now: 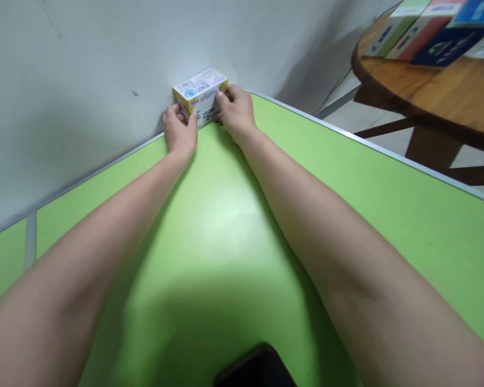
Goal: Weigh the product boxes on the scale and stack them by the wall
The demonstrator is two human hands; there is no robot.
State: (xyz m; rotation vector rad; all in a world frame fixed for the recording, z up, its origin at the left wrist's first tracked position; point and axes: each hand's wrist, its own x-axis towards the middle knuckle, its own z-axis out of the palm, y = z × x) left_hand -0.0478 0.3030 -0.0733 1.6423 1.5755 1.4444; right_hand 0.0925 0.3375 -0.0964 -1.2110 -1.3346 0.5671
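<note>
A small white and yellow carton stands at the far edge of the green table, close against the wall. Its top carries printed text and a blue round mark, too small to read. My left hand grips its left end, thumb on the front face and fingers around the side. On the right end, my right hand is closed with the thumb on the front and the fingers partly hidden behind. Both forearms reach forward across the tabletop.
A pale wall runs along the table's far left side. To the right stands a round wooden table bearing several coloured boxes. A black object with a rounded corner lies at the bottom of the view.
</note>
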